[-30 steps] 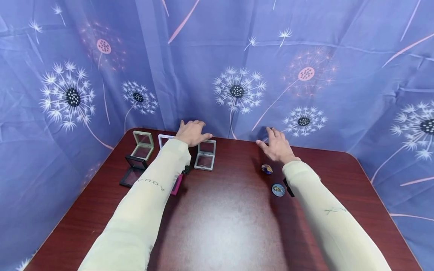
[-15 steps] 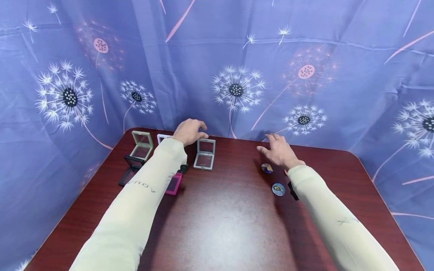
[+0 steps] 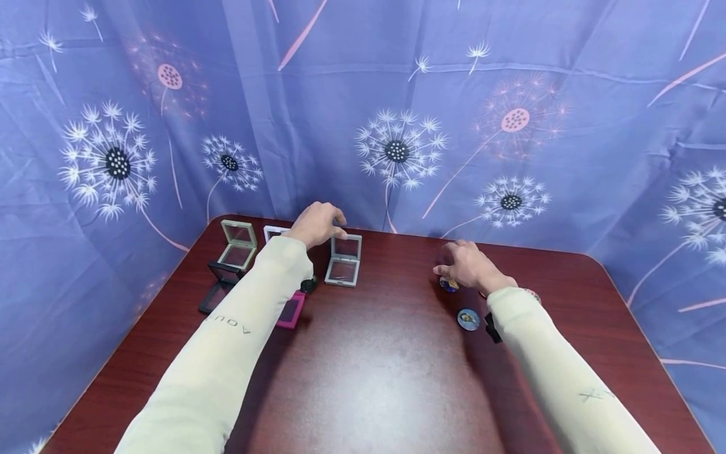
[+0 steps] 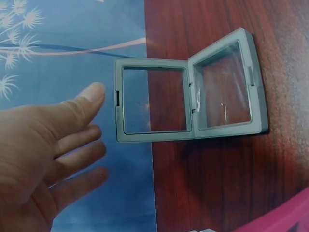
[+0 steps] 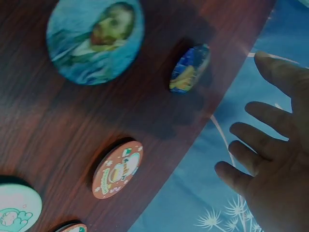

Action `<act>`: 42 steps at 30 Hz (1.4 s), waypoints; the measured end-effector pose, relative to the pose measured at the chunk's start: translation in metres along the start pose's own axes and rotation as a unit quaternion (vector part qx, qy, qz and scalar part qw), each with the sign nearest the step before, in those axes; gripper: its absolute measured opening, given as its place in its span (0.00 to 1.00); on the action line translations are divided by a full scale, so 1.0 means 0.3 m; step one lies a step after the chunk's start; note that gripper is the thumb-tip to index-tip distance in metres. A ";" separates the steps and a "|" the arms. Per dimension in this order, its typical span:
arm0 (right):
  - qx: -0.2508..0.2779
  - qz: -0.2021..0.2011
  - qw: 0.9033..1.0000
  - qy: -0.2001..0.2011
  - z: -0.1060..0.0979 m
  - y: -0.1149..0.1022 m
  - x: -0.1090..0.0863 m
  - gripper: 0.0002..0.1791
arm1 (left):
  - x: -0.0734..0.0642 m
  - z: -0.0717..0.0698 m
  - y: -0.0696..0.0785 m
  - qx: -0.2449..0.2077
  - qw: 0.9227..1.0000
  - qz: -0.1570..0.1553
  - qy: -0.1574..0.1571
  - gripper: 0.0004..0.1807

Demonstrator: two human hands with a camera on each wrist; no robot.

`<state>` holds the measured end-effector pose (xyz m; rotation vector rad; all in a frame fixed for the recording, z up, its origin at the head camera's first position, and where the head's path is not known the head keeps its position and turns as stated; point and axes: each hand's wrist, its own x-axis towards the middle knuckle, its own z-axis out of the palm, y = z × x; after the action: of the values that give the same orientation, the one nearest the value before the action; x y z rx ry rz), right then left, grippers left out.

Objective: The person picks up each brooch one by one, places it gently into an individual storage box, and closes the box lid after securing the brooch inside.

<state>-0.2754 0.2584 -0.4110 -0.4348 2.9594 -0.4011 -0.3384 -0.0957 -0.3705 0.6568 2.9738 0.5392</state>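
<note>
A dandelion-printed blue curtain [image 3: 317,126] backs the red-brown table [image 3: 391,353]. Just beyond the loosely parted fingers of the left hand [image 3: 314,226] stands an opened grey case [image 3: 343,258]; near the right hand's [image 3: 469,265] spread fingers lies a blue-and-yellow badge [image 5: 188,70].

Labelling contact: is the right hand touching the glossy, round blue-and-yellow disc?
Apart. The right wrist view shows a plain gap, with reddish-brown tabletop and patterned blue cloth visible between the right hand and the blue-and-yellow disc.

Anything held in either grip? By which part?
Nothing held. Left grip is empty, apart from the grey case; right grip is empty, apart from the blue-yellow badge.
</note>
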 end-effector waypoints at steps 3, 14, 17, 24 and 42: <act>-0.002 -0.002 1.000 -0.013 0.017 0.003 -0.015 0.34 | -0.009 0.007 -0.005 -0.012 1.000 0.002 -0.003 0.19; -0.013 0.000 0.999 -0.030 0.020 0.017 -0.053 0.35 | -0.023 0.022 -0.004 -0.038 0.999 0.014 -0.010 0.17; -0.015 -0.005 0.999 -0.034 0.016 0.018 -0.055 0.36 | -0.024 0.021 0.001 -0.036 0.999 0.014 -0.010 0.18; -0.013 -0.001 0.999 -0.037 0.022 0.030 -0.060 0.34 | -0.025 0.026 -0.002 -0.035 0.999 -0.001 -0.013 0.19; 0.019 0.013 1.000 -0.015 0.086 0.067 -0.062 0.30 | -0.035 0.063 -0.041 -0.048 0.998 -0.046 -0.020 0.21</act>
<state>-0.2588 0.2763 -0.4397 -0.3948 2.9201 -0.4441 -0.3316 -0.1044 -0.3927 0.5140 2.9014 0.6489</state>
